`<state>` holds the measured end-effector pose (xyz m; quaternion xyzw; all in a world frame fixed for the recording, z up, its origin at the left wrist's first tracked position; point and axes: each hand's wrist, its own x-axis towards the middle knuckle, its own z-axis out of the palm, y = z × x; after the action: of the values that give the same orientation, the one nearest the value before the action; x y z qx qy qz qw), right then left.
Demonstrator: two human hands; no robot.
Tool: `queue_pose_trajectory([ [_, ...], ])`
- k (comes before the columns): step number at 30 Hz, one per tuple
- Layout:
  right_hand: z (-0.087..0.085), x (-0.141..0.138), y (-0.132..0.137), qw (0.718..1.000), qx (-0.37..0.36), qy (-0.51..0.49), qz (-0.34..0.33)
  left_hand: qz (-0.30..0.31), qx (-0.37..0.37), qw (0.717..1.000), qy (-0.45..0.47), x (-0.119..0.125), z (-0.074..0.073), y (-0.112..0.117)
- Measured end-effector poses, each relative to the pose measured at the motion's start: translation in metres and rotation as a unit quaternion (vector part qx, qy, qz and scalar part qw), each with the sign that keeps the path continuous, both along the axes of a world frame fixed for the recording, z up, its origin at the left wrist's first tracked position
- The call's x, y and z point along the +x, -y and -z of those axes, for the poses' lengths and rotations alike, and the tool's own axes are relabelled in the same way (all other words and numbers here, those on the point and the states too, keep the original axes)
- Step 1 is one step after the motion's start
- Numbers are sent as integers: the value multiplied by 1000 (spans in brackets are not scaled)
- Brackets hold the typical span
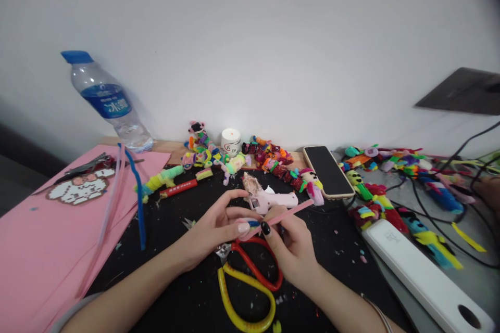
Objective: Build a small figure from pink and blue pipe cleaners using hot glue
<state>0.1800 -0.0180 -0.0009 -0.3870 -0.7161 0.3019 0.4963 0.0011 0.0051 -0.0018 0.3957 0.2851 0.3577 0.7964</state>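
Observation:
My left hand (219, 226) and my right hand (291, 242) meet over a black mat (175, 276). Both pinch a pink pipe cleaner (291, 213) that slants up to the right; a small blue piece shows between the fingertips. Scissors (250, 281) with one red and one yellow handle lie right under my hands. A pink glue gun (269, 199) rests just behind my fingers.
A pink sheet (35, 250) with a pixel-bead figure, loose pipe cleaners and metal clips lies left. A water bottle (107, 104) leans at the wall. Pipe-cleaner figures (273, 161), a small white jar (230, 141), a phone (328, 170), a white power strip (425, 276) and black cables sit behind and right.

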Motion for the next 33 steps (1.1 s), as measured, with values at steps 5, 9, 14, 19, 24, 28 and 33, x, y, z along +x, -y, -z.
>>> queue_pose_trajectory([
  [5, 1, 0, 0, 999, -36, -31, -8, 9, -4, 1000, 1, -1, 1, 0],
  [9, 1, 1, 1, 997, -69, -34, -6, 14, -18, 1000, -17, -1, 0, 0],
  [14, 1, 2, 1, 996, -77, -41, -3, 21, -30, 999, -23, -1, -2, -2],
  [19, 1, 3, 1, 995, -85, -41, -9, 35, -9, 999, -6, 0, -2, -3],
  [24, 0, 4, 3, 998, -68, -5, -11, 54, 13, 998, -20, -1, 1, -1],
  [28, -3, 4, 3, 998, -42, 40, -15, 64, 44, 996, -42, -1, 5, 1],
  [33, -7, 3, 4, 996, -22, 67, -48, 74, 71, 993, -59, -1, 8, 3],
])
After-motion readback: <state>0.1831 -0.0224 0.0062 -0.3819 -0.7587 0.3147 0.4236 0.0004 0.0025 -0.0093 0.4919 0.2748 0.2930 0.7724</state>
